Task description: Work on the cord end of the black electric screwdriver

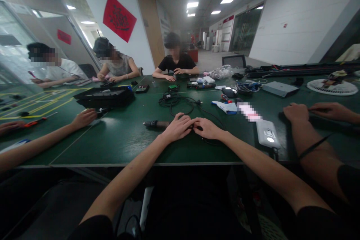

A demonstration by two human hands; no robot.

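Observation:
Both my hands meet on the green table (pixel 118 138) just in front of me. My left hand (pixel 177 127) lies curled over the rear end of a dark pen-shaped tool (pixel 154 123) whose tip points left. My right hand (pixel 207 128) rests beside it, fingers bent and touching the left hand, over the black cable (pixel 180 102) that loops away from the tool. What my right fingers hold is hidden.
A white phone-like device (pixel 267 133) lies to my right, a black case (pixel 104 96) to the far left. Other people's arms rest on the table at both sides (pixel 84 118) (pixel 296 112). Three people sit across the table among small parts.

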